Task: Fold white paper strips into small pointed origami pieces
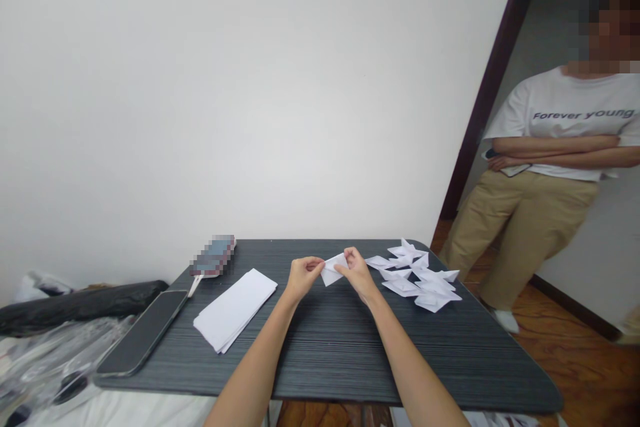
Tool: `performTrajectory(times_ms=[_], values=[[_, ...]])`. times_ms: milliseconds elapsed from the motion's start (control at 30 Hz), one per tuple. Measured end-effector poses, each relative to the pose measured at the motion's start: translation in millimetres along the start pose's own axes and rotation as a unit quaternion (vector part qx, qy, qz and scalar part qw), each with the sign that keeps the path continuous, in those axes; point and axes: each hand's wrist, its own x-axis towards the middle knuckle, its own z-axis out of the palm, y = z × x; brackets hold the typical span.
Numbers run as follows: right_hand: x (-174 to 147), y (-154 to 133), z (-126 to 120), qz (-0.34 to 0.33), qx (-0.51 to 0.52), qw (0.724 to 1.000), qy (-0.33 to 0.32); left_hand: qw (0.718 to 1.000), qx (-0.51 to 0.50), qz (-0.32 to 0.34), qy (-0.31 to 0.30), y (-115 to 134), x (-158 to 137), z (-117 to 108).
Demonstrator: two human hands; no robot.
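A small piece of folded white paper (332,272) is held up between both hands over the middle of the dark table. My left hand (304,276) pinches its left corner between thumb and fingertips. On the other side my right hand (359,273) grips the right edge, its thumb lying across the front face. To the right of my right hand lies a cluster of several folded paper boats (425,280). Left of my left hand rests a stack of white paper sheets (235,310).
The dark wood-grain table (330,367) stands against a white wall. A black phone (145,332) lies at its left edge, with a second phone (214,257) behind it. Plastic-wrapped things (55,347) lie left of the table. A person (550,167) stands at the right, arms crossed.
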Motion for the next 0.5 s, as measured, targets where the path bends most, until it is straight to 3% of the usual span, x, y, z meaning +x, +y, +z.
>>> performTrajectory(times_ms=[200,500], values=[[-2.3,-2.7,0.4,0.045,0.026,0.999,-0.013,1.000,0.019,-0.003,-0.005,-6.3,1.4,0.5],[1.8,6.0,1.0,0.075,0.053,0.996,-0.006,0.998,-0.043,-0.037,-0.034,-1.8,1.4,0.2]])
